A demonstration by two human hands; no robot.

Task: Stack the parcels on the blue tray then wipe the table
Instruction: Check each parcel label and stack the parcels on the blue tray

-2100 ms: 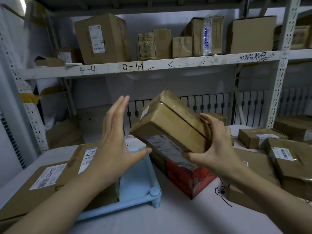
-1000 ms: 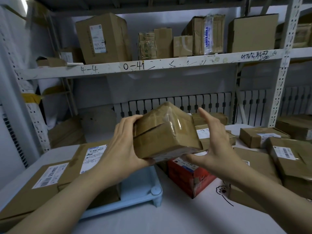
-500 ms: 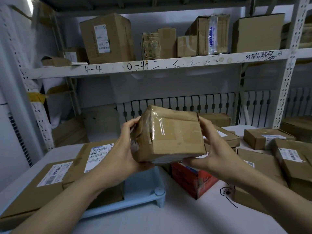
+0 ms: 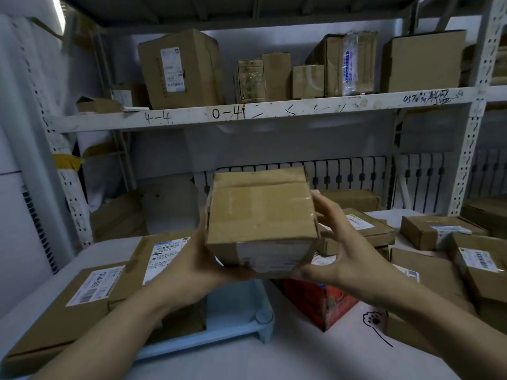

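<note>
Item in hand: one brown cardboard parcel, taped along its top, with a pale label on the near face; we hold it in the air above the far corner of the blue tray. Our left hand cups its left side and underside, fingers curled beneath; our right hand braces the right side, thumb under the lower edge and fingers spread against the side, some just off the card. On the tray: two flat labelled parcels, side by side across its left and middle, the right end bare. On the table, right of the tray: a red box touching or just beside the tray, and beyond it a heap of loose parcels not yet stacked. Above: a shelf of cartons, not part of the job. Step, as we judge it: stacking, early, wiping not begun; no cloth in view. Next move calls for lowering this parcel level onto the flat ones or the bare end, label readable, clear of the rim.
</note>
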